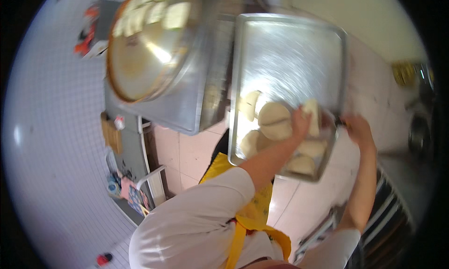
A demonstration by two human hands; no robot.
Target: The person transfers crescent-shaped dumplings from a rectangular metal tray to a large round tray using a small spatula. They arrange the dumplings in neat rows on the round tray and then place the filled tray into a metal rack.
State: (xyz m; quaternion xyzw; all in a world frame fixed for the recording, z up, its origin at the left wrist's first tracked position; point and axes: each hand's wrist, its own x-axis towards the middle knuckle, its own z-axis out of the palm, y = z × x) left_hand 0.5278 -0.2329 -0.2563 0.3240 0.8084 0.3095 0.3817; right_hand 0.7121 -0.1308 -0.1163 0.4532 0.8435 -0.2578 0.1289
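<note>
A rectangular metal tray (291, 51) lies in front of me, with several pale pieces of dough or bread at its near end. My left hand (301, 123) reaches into it, its fingers on an upright pale piece (312, 116). At the tray's right edge, my right hand (356, 128) grips the dark handle of a tool (339, 122), likely a knife. Its blade is blurred and hard to make out. To the left of my fingers sits a creased round piece (275, 120), and a half-round piece (301, 165) rests near the front rim.
Left of the tray, a large round metal vessel (140, 65) with a browned rim stands over a metal surface (179, 109). A grey table (131, 135) bears a wooden board (111, 134). On the right are a metal bowl (419, 128) and a slatted rack (384, 213).
</note>
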